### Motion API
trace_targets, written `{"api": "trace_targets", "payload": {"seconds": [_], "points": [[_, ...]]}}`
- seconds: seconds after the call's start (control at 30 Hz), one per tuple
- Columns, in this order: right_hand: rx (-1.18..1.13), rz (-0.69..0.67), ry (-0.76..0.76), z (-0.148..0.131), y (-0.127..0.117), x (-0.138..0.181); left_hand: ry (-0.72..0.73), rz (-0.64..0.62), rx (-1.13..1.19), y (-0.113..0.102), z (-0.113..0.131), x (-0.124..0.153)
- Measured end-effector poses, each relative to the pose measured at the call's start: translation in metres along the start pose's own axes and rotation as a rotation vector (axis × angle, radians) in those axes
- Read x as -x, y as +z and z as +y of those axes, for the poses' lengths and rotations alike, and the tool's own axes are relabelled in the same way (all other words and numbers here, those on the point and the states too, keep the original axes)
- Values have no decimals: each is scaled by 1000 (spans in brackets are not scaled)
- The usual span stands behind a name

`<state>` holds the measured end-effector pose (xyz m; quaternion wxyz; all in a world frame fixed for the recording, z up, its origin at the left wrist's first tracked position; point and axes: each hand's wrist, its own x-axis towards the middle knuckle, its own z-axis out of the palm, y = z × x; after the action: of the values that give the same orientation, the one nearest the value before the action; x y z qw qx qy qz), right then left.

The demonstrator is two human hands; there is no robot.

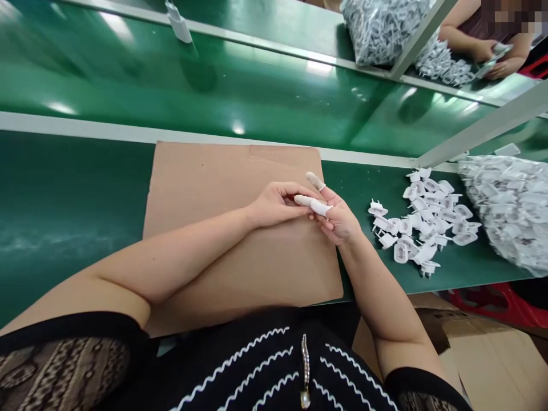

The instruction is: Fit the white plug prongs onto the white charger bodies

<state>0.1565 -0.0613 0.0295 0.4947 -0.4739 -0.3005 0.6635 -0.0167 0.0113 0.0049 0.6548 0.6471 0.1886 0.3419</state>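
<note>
My left hand (280,201) and my right hand (340,220) meet above a brown cardboard sheet (205,182), near its right side. The left fingers are closed in a pinch by the tip of my right thumb. Whatever lies between them is hidden. Pale finger cots cover my right index finger (315,181) and right thumb (310,204). That index finger is stretched out, apart from the thumb, while the other right fingers curl underneath. To the right of my hands, a loose pile of white plug pieces with pins (423,214) lies on the green table (64,188).
A clear bag of white pieces (509,211) stands at the right. Beyond the sloping white post (479,123), another person's hands (492,60) hold a pale piece. A second full bag (385,28) and a single white adapter (178,24) are at the back.
</note>
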Motion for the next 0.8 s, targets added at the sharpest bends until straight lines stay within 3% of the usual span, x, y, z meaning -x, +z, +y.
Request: {"api": "trace_targets", "payload": {"seconds": [0.13,0.43,0.8], "points": [[19,16,-19,-1,2,2,16,63,-42,2,3,2],[15,31,-37,4,4,-1,51,41,-29,2,0,0],[-101,-74,71,-4,8,2,-42,-10,40,6,6,1]]}}
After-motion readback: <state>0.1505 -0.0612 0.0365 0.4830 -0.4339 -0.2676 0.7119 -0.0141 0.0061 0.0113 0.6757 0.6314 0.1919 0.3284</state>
